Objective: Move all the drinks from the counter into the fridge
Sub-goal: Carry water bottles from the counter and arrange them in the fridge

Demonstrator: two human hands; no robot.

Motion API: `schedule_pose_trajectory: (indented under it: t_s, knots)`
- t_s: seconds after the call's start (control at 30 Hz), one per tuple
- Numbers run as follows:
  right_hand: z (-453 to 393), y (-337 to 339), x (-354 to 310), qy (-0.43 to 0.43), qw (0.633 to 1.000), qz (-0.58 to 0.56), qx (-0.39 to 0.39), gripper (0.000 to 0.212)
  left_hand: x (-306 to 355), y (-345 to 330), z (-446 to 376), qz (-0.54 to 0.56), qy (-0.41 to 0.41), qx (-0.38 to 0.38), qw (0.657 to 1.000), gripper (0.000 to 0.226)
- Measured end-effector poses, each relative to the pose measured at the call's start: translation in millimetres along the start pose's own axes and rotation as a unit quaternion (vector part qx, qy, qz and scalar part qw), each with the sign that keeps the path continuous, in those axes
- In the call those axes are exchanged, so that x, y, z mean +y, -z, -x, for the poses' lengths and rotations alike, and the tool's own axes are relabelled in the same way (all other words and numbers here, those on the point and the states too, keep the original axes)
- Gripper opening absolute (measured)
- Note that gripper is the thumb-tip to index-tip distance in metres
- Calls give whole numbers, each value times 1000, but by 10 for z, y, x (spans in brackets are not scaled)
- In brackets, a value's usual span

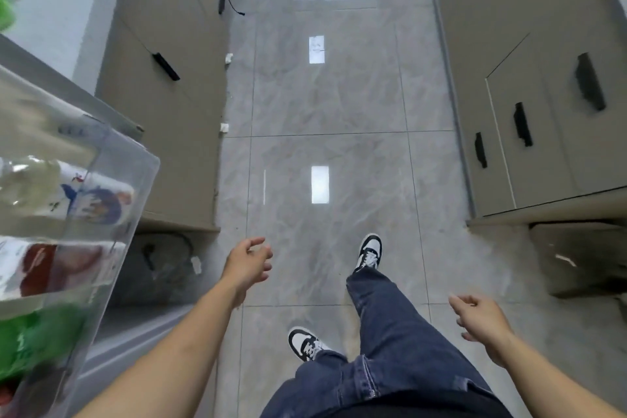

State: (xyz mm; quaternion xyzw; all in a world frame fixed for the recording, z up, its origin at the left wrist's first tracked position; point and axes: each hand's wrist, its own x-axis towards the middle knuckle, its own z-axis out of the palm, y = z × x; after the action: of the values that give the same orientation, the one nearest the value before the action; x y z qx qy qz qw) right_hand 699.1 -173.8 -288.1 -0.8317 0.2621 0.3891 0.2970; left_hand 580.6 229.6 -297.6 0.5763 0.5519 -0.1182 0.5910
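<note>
Head view looked straight down a narrow kitchen aisle. Nearest the camera, two bare forearms reached forward over a pair of jeans (390, 360) and black-and-white shoes (307, 343) in mid-stride. The left hand (246, 265) hung with its fingers loosely spread and curled, gripping nothing; the right hand (481, 321) was likewise slack and empty, fingers parted. Both looked free for carrying, which fits a walk between loads, though that is a judgement.

Just beside the left forearm, at the frame's left edge, stood the clear door bin of the fridge (101, 214), its wall see-through. Inside it stood several drinks: a green bottle (37, 336) lowest, a red-labelled carton or bottle (51, 265) above it, and a white one with a blue cartoon print (95, 200) higher up. They were blurred, so their exact kind could not be told. They sat well to the left of the left hand, not touching it.

Further off ran the glossy grey tiled floor (325, 105), with taupe cabinets (163, 95) and black handles down both sides. No counter top showed, so how many drinks remained out could not be told; probably the person was heading back for more.
</note>
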Motion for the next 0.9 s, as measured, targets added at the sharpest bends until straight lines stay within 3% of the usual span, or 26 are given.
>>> schedule_pose_trajectory:
  t_s: [0.2, 0.4, 0.7, 0.9]
  knots:
    - [-532, 444, -687, -13, 1000, 6, -25, 23, 472, -277, -194, -35, 44, 33, 998, 21]
    - [-1068, 657, -2082, 57, 997, 11, -48, 18, 805, -454, -319, -21, 75, 77, 994, 19]
    - [-1473, 47, -4265, 183, 973, 75, -122, 21, 1045, -309, -830, 65, 157, 118, 978, 27]
    - [-1413, -331, -5273, 228, 946, 175, -152, 20, 1508, -118, -1219, 129, 195, 140, 962, 27]
